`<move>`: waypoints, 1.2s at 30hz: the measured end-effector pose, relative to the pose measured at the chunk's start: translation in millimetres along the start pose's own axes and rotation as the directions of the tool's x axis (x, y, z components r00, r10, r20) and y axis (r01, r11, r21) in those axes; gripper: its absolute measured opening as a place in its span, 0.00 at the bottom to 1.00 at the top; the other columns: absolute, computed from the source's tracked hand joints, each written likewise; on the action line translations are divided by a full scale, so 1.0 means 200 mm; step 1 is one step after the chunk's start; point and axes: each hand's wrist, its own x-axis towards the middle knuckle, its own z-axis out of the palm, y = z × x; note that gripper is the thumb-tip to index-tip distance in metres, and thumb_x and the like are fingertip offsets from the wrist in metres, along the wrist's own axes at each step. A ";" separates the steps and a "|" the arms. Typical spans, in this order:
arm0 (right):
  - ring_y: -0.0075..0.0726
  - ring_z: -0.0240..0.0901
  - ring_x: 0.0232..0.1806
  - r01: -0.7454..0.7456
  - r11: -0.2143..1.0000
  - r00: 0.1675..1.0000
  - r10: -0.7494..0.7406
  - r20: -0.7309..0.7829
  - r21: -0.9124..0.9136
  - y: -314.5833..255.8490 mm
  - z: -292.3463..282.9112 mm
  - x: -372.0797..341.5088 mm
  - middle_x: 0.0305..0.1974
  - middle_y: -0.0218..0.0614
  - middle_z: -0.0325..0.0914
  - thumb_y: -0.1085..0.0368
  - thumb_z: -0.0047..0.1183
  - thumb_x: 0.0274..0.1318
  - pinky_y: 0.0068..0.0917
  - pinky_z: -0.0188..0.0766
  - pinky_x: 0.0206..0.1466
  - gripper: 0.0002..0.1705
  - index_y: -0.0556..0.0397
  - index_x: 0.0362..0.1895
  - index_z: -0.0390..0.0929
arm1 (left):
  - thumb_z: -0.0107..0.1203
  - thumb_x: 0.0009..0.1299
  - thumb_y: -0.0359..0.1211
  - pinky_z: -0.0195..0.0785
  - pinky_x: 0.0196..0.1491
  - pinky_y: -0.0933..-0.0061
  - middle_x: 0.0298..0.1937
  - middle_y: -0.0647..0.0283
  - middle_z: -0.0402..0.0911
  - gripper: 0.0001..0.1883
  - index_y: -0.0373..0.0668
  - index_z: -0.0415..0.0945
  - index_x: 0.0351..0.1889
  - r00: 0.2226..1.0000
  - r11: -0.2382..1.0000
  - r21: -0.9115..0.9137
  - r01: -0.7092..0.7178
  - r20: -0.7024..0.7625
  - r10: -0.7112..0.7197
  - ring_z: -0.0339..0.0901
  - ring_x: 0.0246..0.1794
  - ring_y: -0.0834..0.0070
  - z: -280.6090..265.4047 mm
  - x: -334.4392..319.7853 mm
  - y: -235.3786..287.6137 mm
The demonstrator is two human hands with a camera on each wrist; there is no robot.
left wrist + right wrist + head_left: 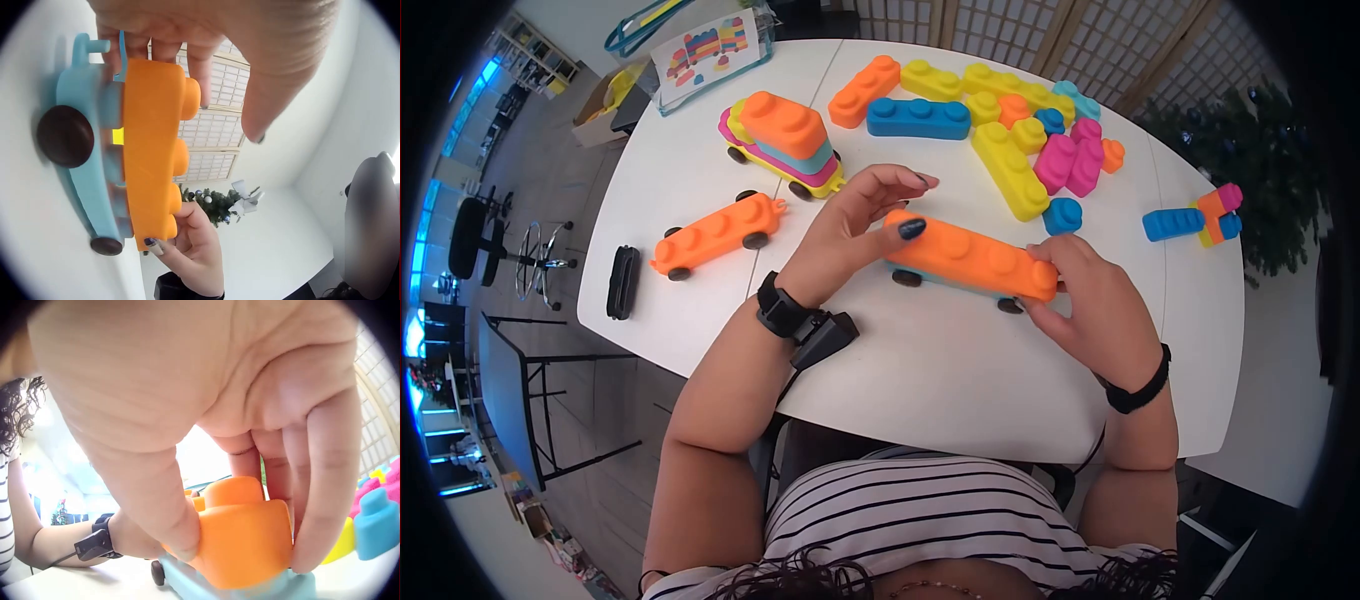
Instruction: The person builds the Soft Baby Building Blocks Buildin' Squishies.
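Note:
A long orange block (975, 255) with a row of studs lies over a light blue wheeled base (95, 194) with dark wheels. In the left wrist view, gaps show between block and base, and the base's studs stay visible. My right hand (1105, 310) pinches the block's right end between thumb and fingers. At the other end, my left hand (850, 225) is spread around the block, its thumb held apart from it in the left wrist view. To the left stand an orange wheeled base (715, 237) and a stacked wheeled car (785, 140) topped with orange.
Loose blocks, among them a long blue block (918, 118) and a yellow block (1010, 172), are spread across the back. A small joined group (1175, 224) sits at the far right. A black case (622, 283) lies near the left edge; a picture card (708, 48) stands behind.

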 end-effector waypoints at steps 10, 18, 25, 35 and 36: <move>0.55 0.85 0.49 -0.047 0.998 0.999 0.047 0.008 0.044 -0.03 0.00 0.01 0.49 0.44 0.83 0.62 0.74 0.59 0.43 0.82 0.51 0.25 0.55 0.57 0.79 | 0.65 0.74 0.19 0.79 0.67 0.70 0.67 0.66 0.79 0.25 0.45 0.74 0.66 0.959 0.940 0.269 0.210 0.127 -0.251 0.79 0.68 0.75 0.04 -0.02 0.06; 0.59 0.81 0.57 -0.055 0.997 0.998 0.053 0.039 0.049 -0.03 0.08 0.00 0.57 0.47 0.78 0.68 0.73 0.59 0.45 0.81 0.58 0.33 0.53 0.65 0.70 | 0.72 0.64 0.14 0.73 0.73 0.68 0.68 0.63 0.79 0.30 0.46 0.72 0.60 0.969 0.915 0.398 0.060 0.198 -0.150 0.77 0.71 0.70 0.02 -0.02 0.03; 0.59 0.81 0.57 -0.031 0.998 1.000 0.030 0.007 0.061 0.02 0.11 0.00 0.59 0.47 0.78 0.69 0.75 0.56 0.46 0.80 0.57 0.35 0.52 0.63 0.70 | 0.79 0.58 0.20 0.66 0.78 0.64 0.71 0.64 0.74 0.41 0.47 0.70 0.68 0.961 0.787 0.617 0.005 0.216 -0.175 0.73 0.75 0.67 0.00 -0.02 0.07; 0.55 0.81 0.58 -0.011 1.000 0.999 0.011 -0.034 0.005 0.02 0.13 -0.01 0.58 0.47 0.78 0.67 0.77 0.54 0.44 0.80 0.59 0.40 0.52 0.68 0.70 | 0.83 0.53 0.22 0.66 0.78 0.62 0.71 0.61 0.77 0.49 0.46 0.68 0.73 0.967 0.759 0.648 -0.059 0.226 -0.117 0.74 0.75 0.65 0.01 -0.02 0.06; 0.55 0.81 0.58 -0.025 1.000 0.999 0.025 -0.028 -0.014 0.02 0.13 -0.01 0.58 0.47 0.78 0.66 0.77 0.54 0.44 0.81 0.59 0.40 0.52 0.68 0.70 | 0.83 0.52 0.22 0.67 0.77 0.62 0.70 0.60 0.78 0.49 0.46 0.68 0.72 0.968 0.748 0.652 -0.124 0.244 -0.052 0.75 0.75 0.64 0.00 -0.01 0.03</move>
